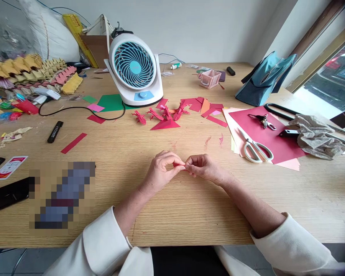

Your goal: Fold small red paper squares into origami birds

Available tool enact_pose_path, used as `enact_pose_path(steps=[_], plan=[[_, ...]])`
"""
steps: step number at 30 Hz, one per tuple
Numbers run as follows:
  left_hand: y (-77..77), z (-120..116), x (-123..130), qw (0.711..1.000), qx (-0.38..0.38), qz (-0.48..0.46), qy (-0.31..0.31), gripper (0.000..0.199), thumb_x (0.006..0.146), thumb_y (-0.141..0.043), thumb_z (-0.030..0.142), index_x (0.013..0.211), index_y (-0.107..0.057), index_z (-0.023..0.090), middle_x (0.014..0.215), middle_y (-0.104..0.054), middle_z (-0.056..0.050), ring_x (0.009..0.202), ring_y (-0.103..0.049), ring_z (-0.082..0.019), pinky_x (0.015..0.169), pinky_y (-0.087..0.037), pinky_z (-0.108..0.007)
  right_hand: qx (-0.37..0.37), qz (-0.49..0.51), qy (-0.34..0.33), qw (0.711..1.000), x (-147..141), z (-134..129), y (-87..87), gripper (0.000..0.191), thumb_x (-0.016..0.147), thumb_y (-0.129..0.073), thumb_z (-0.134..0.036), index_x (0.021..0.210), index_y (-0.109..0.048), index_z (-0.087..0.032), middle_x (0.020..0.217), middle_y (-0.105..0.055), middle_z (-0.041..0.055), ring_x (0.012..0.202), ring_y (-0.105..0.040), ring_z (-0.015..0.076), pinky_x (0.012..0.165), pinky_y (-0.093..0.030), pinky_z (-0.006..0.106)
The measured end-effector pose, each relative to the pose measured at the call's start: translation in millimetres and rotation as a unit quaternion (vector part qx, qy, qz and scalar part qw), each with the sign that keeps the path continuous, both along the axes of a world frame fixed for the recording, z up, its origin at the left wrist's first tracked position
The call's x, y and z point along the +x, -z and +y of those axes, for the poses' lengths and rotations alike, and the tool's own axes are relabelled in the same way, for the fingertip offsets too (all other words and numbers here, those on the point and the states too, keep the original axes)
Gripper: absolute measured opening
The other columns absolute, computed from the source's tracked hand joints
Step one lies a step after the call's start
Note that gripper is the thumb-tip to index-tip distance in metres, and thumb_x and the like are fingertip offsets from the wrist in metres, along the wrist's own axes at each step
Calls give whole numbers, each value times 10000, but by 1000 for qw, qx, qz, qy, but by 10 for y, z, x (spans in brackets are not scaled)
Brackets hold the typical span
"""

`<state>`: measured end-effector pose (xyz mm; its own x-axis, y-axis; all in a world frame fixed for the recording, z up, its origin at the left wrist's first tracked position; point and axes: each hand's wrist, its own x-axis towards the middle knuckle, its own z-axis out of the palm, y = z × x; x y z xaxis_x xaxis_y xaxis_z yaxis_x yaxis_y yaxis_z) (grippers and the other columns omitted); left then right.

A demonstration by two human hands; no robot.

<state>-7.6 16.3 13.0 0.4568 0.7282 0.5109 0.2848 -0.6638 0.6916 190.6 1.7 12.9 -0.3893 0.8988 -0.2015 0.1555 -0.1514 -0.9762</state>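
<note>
My left hand (167, 165) and my right hand (202, 167) meet fingertip to fingertip above the middle of the table. Both are closed in a pinch on a tiny red piece of paper (185, 166), mostly hidden by the fingers. Beyond them lie several small folded red paper figures (140, 117) and a larger folded red paper triangle (166, 124). Faint red scraps (207, 140) rest on the wood between the hands and the figures.
A white fan (135, 69) stands at the back. On the right, white scissors (255, 147) lie on red paper sheets (276, 134) beside a crumpled grey cloth (319, 138). At left are a black marker (55, 132), a red strip (74, 143) and a black phone-like object (11, 194).
</note>
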Motion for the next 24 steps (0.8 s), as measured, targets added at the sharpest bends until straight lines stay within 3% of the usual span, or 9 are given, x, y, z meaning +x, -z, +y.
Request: enact_pose_path(steps=[16, 24], plan=[[12, 7, -9, 999, 45, 24, -14, 98, 828, -730, 223, 743, -686, 201, 708, -700, -10, 748, -575, -178, 784, -443, -341, -19, 27, 3, 999, 18, -6, -17, 383, 714, -768, -516, 738, -644, -154, 615, -555, -27, 545, -474, 86, 533, -358, 234], [-37, -38, 5, 993, 72, 80, -43, 133, 847, -699, 212, 729, -639, 197, 725, -671, 3, 797, -590, -172, 935, -425, -386, -33, 48, 17, 998, -1, -17, -39, 430, 700, -757, -570, 710, -628, -160, 597, -501, -35, 557, -441, 86, 544, -356, 233]])
